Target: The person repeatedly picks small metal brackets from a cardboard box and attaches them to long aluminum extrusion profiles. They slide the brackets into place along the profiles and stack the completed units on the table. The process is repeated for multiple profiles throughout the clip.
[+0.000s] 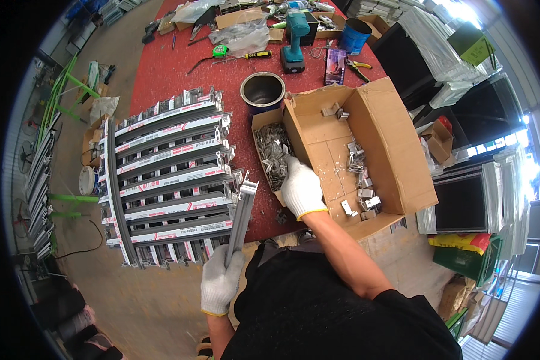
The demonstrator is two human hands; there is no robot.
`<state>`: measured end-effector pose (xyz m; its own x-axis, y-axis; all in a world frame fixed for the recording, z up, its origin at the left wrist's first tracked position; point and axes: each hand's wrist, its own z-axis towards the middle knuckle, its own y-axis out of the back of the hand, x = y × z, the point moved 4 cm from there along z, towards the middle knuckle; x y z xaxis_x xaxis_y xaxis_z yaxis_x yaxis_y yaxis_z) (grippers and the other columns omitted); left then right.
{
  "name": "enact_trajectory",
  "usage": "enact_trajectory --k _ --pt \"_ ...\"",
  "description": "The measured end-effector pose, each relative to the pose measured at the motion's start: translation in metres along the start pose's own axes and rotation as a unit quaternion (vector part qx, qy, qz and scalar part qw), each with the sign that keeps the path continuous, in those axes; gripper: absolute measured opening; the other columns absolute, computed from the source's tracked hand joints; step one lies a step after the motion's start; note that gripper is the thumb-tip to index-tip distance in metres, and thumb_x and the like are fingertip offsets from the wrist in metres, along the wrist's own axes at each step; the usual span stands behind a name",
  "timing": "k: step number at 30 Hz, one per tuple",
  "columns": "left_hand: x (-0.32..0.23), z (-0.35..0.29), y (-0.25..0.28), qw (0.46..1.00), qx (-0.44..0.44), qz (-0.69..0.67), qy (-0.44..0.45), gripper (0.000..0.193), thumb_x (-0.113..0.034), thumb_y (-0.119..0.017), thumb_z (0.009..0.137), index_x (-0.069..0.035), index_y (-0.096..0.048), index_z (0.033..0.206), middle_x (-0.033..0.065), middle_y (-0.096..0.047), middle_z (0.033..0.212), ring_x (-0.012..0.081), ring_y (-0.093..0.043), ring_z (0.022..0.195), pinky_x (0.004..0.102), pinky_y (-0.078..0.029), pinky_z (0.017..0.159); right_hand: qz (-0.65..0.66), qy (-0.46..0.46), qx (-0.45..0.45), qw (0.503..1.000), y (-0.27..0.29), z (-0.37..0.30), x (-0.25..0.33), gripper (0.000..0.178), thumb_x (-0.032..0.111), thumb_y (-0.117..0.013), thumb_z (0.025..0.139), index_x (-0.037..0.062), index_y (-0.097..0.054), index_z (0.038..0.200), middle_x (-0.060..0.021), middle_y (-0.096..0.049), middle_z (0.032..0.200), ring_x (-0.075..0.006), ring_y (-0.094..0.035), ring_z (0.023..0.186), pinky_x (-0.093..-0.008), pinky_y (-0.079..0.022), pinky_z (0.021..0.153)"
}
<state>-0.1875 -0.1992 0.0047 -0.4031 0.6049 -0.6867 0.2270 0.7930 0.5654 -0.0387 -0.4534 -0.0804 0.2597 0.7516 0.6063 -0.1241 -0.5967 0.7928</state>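
Note:
My left hand (222, 279), in a white knit glove with a yellow cuff edge, is closed around a grey metal profile (241, 216). That profile stands up at a slight tilt, its pale hollow end (248, 187) uppermost, right of the stack. My gloved right hand (302, 188) reaches over the edge of a small cardboard box (260, 122) full of little metal clips (273, 144). Its fingertips are at the clips and mostly hidden, so their grip does not show. Left of both hands lies a crisscross stack of profiles (171, 180) with white and red printed film.
A large open cardboard box (396, 144) holding several metal brackets (356, 159) adjoins the small one. Behind stand a dark round can (263, 91), a teal cordless drill (293, 45), pliers (360, 69) and a blue tin (355, 37) on the red table (162, 75).

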Motion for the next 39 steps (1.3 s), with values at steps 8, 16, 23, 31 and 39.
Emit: enact_trajectory --k 8,16,23,31,39 --pt "-0.001 -0.003 0.004 1.000 -0.005 -0.016 0.007 0.046 -0.036 -0.073 0.106 0.005 -0.073 0.129 0.0277 -0.078 0.103 0.0432 -0.077 0.094 0.0488 -0.058 0.085 -0.035 -0.016 0.073 0.997 -0.016 0.027 0.007 0.033 0.013 -0.068 0.103 0.0161 -0.081 0.133 -0.0283 -0.074 0.127 -0.0479 -0.074 0.118 -0.0560 -0.061 0.104" --pt "0.006 -0.008 0.006 0.999 -0.009 -0.036 0.014 0.046 -0.034 -0.073 0.106 0.005 -0.073 0.131 0.0272 -0.079 0.103 0.0407 -0.078 0.092 0.0464 -0.058 0.085 -0.102 0.054 0.150 0.982 -0.054 0.066 0.004 0.035 0.016 -0.082 0.091 0.0148 -0.083 0.127 -0.0302 -0.068 0.135 -0.0489 -0.073 0.121 -0.0537 -0.062 0.107" --pt "0.010 -0.006 0.005 0.999 -0.018 -0.028 0.007 0.047 -0.036 -0.072 0.107 0.004 -0.073 0.131 0.0265 -0.077 0.098 0.0398 -0.076 0.089 0.0460 -0.058 0.083 -0.078 0.108 0.155 0.979 -0.048 0.065 0.007 0.025 0.016 -0.079 0.092 0.0007 -0.078 0.112 -0.0331 -0.077 0.114 -0.0503 -0.076 0.108 -0.0549 -0.062 0.101" --pt "0.003 -0.002 0.008 1.000 0.006 -0.020 0.005 0.043 -0.035 -0.069 0.107 0.004 -0.074 0.125 0.0267 -0.073 0.087 0.0390 -0.074 0.079 0.0487 -0.056 0.076 0.099 0.201 0.055 0.973 0.029 0.009 0.037 0.016 0.008 -0.070 0.102 0.0039 -0.079 0.115 -0.0247 -0.080 0.108 -0.0484 -0.076 0.104 -0.0501 -0.063 0.093" --pt "-0.001 -0.001 0.006 0.989 0.105 -0.096 0.036 0.042 -0.036 -0.068 0.105 0.005 -0.075 0.110 0.0135 -0.074 0.079 0.0189 -0.072 0.075 0.0379 -0.055 0.070 0.252 0.171 0.109 0.946 0.113 -0.009 0.030 0.025 0.007 -0.073 0.104 0.0046 -0.081 0.128 -0.0147 -0.082 0.100 -0.0159 -0.076 0.085 -0.0345 -0.063 0.082"
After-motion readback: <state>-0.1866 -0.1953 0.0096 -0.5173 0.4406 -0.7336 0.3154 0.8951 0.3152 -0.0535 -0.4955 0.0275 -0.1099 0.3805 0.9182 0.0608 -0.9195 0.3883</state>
